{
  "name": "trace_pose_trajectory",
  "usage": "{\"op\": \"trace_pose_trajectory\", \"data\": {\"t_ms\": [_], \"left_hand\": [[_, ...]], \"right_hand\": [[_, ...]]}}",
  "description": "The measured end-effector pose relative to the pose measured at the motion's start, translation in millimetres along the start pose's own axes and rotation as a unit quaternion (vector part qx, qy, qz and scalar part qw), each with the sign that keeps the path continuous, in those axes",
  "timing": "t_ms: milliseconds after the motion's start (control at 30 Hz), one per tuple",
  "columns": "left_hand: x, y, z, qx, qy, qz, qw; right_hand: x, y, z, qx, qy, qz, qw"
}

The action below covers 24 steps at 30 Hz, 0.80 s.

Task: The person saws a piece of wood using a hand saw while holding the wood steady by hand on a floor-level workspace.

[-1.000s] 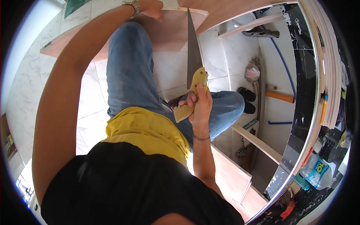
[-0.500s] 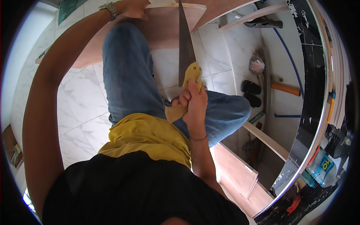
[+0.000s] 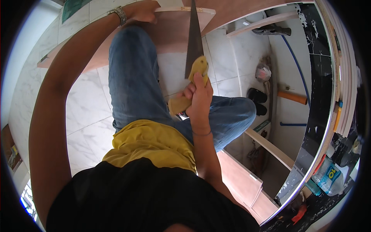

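My right hand (image 3: 199, 96) is wrapped round the yellow handle of a handsaw (image 3: 194, 42), in front of my bent right leg. The saw's grey blade points away from me and crosses the top edge of a reddish-brown wooden board (image 3: 172, 33) near the board's right end. How deep the teeth sit in the wood I cannot tell. At the far side, my left hand (image 3: 145, 11) is closed on that same edge, left of the blade, with a watch on its wrist. My left knee is up against the board, hiding part of it.
On the right, a low compartment holds black sandals (image 3: 257, 101), an orange tube (image 3: 292, 97), a plastic bag (image 3: 263, 72) and a dark tool (image 3: 271, 30). A black-topped counter carries a plastic bottle (image 3: 328, 178) and a pencil (image 3: 337, 119). More wooden panels (image 3: 241, 174) lie behind my right elbow.
My right hand has pushed the saw a little forward, away from me, across the board's edge. My left hand keeps its place on the board. The whole view has shifted slightly.
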<state>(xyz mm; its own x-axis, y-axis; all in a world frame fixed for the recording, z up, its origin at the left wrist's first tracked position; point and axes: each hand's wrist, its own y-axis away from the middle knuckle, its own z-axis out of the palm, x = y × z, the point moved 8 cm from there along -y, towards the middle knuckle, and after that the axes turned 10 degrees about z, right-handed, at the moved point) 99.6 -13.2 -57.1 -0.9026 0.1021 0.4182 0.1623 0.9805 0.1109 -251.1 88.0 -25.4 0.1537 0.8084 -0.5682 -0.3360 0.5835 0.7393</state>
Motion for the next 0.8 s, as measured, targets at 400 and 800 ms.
{"op": "trace_pose_trajectory", "data": {"t_ms": [400, 800], "left_hand": [[21, -4, -20, 0.01, 0.026, -0.032, 0.999], [36, -7, -22, -0.011, -0.02, -0.047, 0.999]], "right_hand": [[-28, -53, 42, -0.049, -0.007, -0.021, 0.999], [15, 28, -38, -0.023, 0.016, 0.017, 0.999]]}}
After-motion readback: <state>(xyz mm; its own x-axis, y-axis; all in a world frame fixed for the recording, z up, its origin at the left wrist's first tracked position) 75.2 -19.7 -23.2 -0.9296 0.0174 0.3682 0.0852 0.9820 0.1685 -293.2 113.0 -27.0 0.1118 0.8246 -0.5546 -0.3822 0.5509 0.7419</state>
